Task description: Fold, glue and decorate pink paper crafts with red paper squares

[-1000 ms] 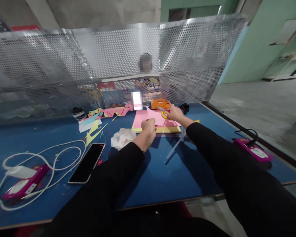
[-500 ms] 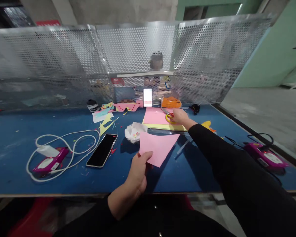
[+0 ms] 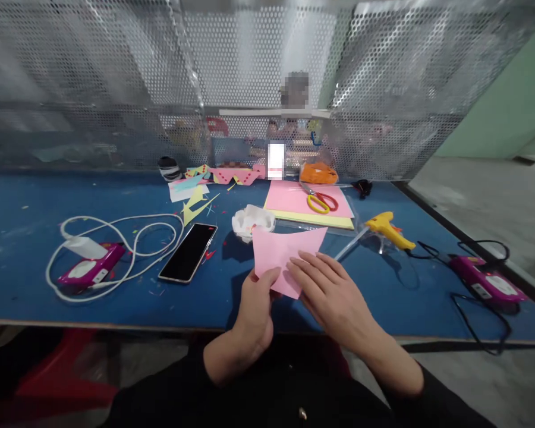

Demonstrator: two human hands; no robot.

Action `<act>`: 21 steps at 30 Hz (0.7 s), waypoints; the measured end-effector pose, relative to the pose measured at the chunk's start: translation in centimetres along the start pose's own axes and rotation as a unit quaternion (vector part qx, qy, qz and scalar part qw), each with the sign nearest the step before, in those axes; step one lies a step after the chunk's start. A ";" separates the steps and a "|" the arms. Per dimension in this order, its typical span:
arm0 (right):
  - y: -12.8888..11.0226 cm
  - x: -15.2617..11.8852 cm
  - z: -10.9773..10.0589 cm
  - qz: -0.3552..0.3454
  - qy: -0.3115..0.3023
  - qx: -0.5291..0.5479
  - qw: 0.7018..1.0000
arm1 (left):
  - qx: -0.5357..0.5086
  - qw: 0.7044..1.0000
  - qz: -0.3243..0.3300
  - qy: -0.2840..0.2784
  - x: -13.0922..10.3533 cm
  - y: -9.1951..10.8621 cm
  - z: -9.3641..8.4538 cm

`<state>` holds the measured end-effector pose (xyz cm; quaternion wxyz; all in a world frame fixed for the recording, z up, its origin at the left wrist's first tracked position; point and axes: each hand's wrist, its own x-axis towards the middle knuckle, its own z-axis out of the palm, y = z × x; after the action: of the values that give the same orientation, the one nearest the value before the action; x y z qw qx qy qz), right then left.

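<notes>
A cut piece of pink paper [image 3: 276, 252] is held above the front of the table. My left hand [image 3: 255, 303] grips its lower left edge, the thumb on top and the fingers beneath. Over the paper's right side lies my right hand [image 3: 327, 291], its fingers stretched out flat and its thumb hidden. Scissors [image 3: 320, 202] with one yellow and one red handle rest on the pink and yellow sheets [image 3: 289, 197] farther back. Just beyond the held paper is a crumpled white paper bowl [image 3: 252, 221] with small scraps in it.
Right of my hands lies a yellow glue gun [image 3: 389, 229] with a clear stick. A phone [image 3: 188, 252], a white cable [image 3: 136, 255] and a purple power strip [image 3: 91, 264] are at left; another purple strip [image 3: 488, 279] is at right. A perforated metal screen [image 3: 258, 53] bounds the back.
My right hand has let go of the scissors on the pink sheets and come back to the held paper. My left hand keeps its hold. The view has tilted down.
</notes>
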<state>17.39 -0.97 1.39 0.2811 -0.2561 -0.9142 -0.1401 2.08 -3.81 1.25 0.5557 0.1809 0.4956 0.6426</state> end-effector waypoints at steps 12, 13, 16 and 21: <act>1.9 -1.5 2.0 0.014 0.068 0.117 0.991 | 0.451 0.780 0.408 -0.148 1.0 2.9 -9.2; 1.9 -1.6 2.1 0.016 0.067 0.129 0.989 | 0.497 0.722 0.450 -0.169 1.4 3.1 -9.8; 1.9 -1.5 2.6 0.022 0.060 0.162 0.985 | 0.580 0.608 0.505 -0.198 2.0 3.3 -10.3; 2.0 -1.8 2.6 0.044 -0.001 0.169 0.985 | 0.570 0.536 0.591 -0.194 2.2 2.7 -9.2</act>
<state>18.59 1.05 -1.55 0.3257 -0.2448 -0.9127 0.0295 -7.30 -5.61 -1.22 -0.0888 0.8315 0.4174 0.3556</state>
